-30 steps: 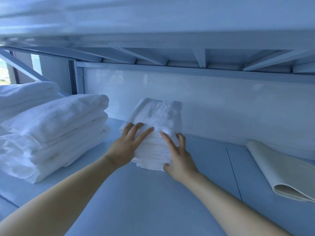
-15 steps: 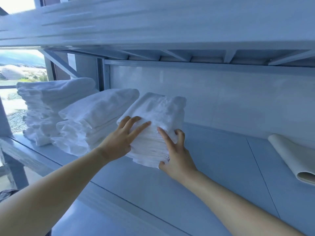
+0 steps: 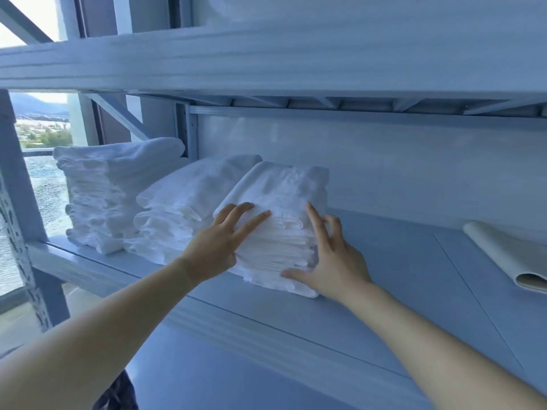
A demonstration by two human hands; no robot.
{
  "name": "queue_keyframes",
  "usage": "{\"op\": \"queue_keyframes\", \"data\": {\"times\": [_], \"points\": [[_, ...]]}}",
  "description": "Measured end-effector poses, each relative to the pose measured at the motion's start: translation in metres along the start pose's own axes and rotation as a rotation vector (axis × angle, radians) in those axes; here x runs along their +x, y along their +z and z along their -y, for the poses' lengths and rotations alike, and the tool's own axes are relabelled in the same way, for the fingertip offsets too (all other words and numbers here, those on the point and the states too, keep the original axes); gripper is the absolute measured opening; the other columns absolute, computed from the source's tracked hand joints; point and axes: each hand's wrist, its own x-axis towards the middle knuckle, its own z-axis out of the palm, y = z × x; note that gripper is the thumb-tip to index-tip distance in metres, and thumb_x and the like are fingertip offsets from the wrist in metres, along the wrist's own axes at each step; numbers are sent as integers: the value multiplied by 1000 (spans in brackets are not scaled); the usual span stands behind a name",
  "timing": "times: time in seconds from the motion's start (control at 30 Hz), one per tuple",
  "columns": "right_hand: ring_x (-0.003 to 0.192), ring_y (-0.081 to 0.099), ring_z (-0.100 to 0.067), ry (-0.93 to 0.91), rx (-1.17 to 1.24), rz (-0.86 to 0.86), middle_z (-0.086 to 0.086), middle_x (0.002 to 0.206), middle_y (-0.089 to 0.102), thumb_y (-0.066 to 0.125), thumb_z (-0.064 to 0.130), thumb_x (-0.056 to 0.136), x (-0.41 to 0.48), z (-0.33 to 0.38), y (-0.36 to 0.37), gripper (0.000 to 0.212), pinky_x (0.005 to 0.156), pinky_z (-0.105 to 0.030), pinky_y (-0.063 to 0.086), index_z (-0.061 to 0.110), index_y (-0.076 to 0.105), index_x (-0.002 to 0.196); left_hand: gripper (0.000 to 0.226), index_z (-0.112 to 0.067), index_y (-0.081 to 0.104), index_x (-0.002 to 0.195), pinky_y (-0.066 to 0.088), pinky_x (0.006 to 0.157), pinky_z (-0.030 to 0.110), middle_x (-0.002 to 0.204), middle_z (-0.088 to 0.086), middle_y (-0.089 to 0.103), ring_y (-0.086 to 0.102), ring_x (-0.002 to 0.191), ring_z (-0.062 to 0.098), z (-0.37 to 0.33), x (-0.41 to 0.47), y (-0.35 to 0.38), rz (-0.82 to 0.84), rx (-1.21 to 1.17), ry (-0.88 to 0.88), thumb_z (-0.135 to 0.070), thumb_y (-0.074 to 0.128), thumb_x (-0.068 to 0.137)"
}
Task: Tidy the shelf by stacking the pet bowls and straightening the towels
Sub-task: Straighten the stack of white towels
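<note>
A stack of folded white towels sits on the light blue shelf. My left hand presses flat against the stack's front left side with straight fingers. My right hand touches its front right corner, index finger up along the edge and thumb stretched out along the bottom. Right beside it on the left lies a second towel pile, and a taller third pile stands at the shelf's left end. No pet bowls are in view.
A rolled cream mat lies at the shelf's right end. The upper shelf board hangs low over the towels. A metal upright frames the left side, with a window behind it.
The towel stack has slid left between my hands until it sits against the second pile. The view has pulled back and turned left, showing the third pile and the window.
</note>
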Motion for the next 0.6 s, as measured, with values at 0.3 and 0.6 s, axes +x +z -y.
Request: {"op": "queue_keyframes", "data": {"times": [0.3, 0.6], "points": [[142, 14, -15, 173, 424, 25, 13, 153, -7, 42, 66, 83, 47, 11, -7, 67, 107, -28, 19, 51, 12, 141, 80, -29, 29, 143, 53, 80, 46, 143, 7, 38, 41, 126, 30, 48, -15, -18, -82, 57, 12, -51, 66, 75], [141, 15, -9, 124, 431, 4, 15, 153, 10, 51, 59, 83, 61, 23, 16, 58, 105, -20, 17, 46, 34, 137, 73, -13, 27, 144, 42, 99, 42, 149, 10, 31, 34, 133, 30, 103, -28, -13, -27, -12, -231, -40, 59, 85]]}}
